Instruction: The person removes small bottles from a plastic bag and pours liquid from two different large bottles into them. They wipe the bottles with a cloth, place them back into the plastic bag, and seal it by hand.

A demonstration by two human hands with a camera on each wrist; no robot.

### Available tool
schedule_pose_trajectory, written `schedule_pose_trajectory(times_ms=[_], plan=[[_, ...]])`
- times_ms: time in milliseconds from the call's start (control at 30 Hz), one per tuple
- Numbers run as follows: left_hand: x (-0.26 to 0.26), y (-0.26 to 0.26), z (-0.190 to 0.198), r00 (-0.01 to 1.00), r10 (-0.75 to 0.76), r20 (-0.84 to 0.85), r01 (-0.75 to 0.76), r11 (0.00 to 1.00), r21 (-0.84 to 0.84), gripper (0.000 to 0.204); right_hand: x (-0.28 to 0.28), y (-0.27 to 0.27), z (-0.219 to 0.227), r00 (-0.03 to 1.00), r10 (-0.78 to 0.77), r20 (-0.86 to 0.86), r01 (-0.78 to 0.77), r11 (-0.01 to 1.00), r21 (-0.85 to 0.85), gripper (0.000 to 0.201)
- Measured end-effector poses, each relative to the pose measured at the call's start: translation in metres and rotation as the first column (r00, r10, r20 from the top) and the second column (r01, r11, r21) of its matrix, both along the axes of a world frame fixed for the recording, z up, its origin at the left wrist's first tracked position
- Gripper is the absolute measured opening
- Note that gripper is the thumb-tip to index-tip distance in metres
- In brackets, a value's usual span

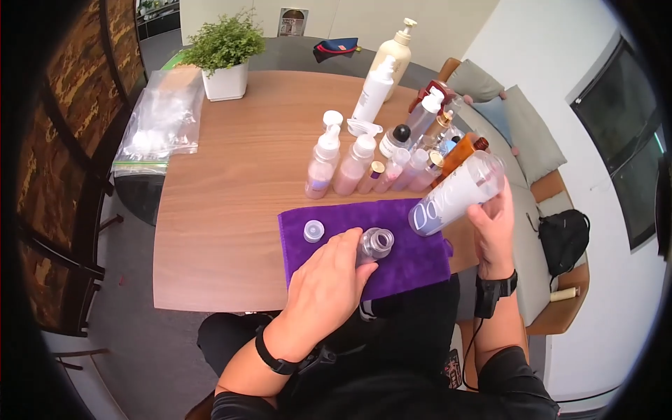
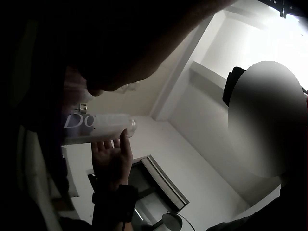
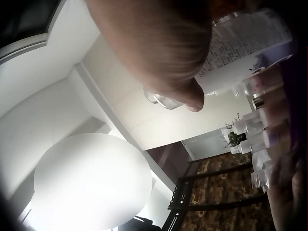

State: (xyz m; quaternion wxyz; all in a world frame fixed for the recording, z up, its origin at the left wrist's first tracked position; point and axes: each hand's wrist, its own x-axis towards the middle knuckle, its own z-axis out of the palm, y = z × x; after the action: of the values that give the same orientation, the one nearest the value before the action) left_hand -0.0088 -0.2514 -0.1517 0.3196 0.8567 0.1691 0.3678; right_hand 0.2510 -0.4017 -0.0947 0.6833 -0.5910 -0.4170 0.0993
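My left hand grips a small clear bottle, its mouth uncapped and facing up, over a purple cloth. My right hand holds a large clear bottle with a white label, tilted so its base points down and left. That labelled bottle and the right hand also show in the left wrist view. In the right wrist view the right hand lies against the labelled bottle. A small clear cap lies on the cloth's left part.
Several pump bottles and small pink bottles stand just behind the cloth. A taller cream pump bottle is farther back. At the back left are a potted plant and clear plastic bags on the wooden table.
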Motion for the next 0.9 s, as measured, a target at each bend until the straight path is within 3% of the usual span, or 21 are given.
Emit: schedule_pose_trajectory(times_ms=[200,300,467,533,567,667,900], plan=[[-0.001,0.001,-0.002,0.999,-0.012,0.033,0.012,1.0,0.003,0.054,-0.003,0.013,-0.003,0.998,-0.01,-0.055,0.006,0.997,-0.072,0.09],[-0.002,0.001,0.001,0.999,-0.028,0.034,0.028,0.999,-0.015,0.054,-0.013,0.009,0.003,0.998,-0.052,0.029,0.055,0.992,-0.112,0.074],[-0.003,0.001,-0.003,0.999,-0.013,0.043,0.014,1.0,-0.002,0.054,-0.039,0.007,0.016,0.975,-0.029,0.219,0.071,0.98,-0.185,0.07],[-0.003,0.0,-0.003,0.999,-0.009,0.032,0.009,1.0,0.006,0.054,-0.039,0.002,0.021,0.848,0.097,0.521,0.118,0.924,-0.364,0.068],[-0.003,-0.001,-0.004,1.0,-0.001,0.024,0.0,1.0,0.023,0.054,-0.045,0.003,0.025,0.801,0.1,0.59,0.155,0.917,-0.366,0.065],[-0.003,-0.002,-0.004,1.0,0.01,0.015,-0.011,0.999,0.036,0.055,-0.057,0.001,0.03,0.757,0.184,0.626,0.196,0.851,-0.487,0.075],[-0.003,-0.002,-0.005,1.0,0.009,0.028,-0.01,0.998,0.068,0.057,-0.057,0.009,0.033,0.641,0.243,0.728,0.219,0.851,-0.477,0.072]])
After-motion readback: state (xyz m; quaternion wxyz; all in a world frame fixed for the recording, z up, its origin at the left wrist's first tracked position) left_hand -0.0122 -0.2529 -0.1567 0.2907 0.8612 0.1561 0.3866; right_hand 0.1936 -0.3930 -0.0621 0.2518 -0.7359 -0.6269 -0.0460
